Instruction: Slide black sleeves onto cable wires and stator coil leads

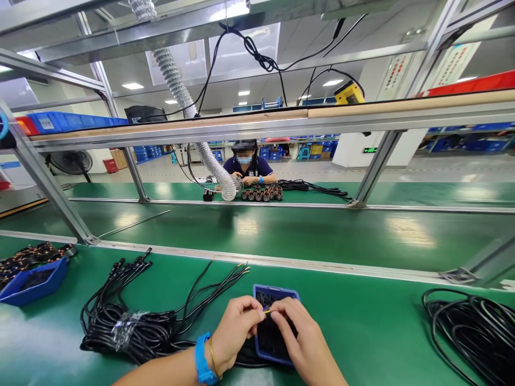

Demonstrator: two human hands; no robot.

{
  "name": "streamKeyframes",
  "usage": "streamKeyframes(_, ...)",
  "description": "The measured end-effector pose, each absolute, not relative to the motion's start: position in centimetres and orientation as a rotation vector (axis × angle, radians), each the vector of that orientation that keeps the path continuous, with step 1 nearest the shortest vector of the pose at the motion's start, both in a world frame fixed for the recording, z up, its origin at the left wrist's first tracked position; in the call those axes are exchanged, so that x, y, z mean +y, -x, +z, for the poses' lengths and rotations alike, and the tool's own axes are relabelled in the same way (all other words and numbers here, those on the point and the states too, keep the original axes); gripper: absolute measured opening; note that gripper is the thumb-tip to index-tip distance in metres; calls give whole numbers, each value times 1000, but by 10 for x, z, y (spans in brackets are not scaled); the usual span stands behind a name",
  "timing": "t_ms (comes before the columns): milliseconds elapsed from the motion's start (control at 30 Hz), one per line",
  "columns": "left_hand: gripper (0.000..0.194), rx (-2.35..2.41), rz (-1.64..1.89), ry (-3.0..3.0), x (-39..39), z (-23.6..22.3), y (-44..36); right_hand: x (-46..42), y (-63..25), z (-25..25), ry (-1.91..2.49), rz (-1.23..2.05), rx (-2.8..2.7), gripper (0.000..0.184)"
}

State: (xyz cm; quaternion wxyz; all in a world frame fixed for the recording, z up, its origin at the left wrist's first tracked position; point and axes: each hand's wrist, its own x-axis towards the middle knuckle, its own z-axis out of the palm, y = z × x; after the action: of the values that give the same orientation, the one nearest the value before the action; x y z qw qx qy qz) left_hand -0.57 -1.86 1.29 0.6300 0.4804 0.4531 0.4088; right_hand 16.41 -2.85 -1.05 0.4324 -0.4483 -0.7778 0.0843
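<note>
Above a small blue bin point(277, 290) of small black pieces, my left hand point(237, 328) and my right hand point(300, 329) meet fingertip to fingertip. Between them shows a thin yellow wire point(267, 311), with a dark bluish bit beside it. Both hands are closed in a pinch on this wire; its ends are hidden by my fingers. To the left of my left hand lies a bundle of black cables point(151, 335), wrapped in clear plastic, several with coloured wire ends pointing toward the bin.
A coil of black cable point(478, 332) lies at the right. On the left, a blue tray point(52, 279) sits by copper-wound parts point(30, 257). A metal frame post point(52, 182) and shelf point(257, 126) stand ahead. Across the bench, a masked co-worker point(257, 170) sits behind a flexible duct point(217, 169).
</note>
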Motion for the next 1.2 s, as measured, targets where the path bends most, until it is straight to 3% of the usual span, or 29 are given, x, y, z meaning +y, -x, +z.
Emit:
streamKeyframes(167,27,1051,938,-1089,-21,16,5,-32,-172,-10,1064,131,-1860,10)
streamKeyframes(433,26,1058,918,-1114,-21,12,6,-32,-175,-12,1056,108,-1929,10)
streamKeyframes(867,42,1034,902,-1114,-20,7,5,-30,-176,-20,1040,76,-1989,7)
streamKeyframes(1200,41,1014,859,-1106,-23,14,6,-34,-163,-12,1164,641,-1461,31)
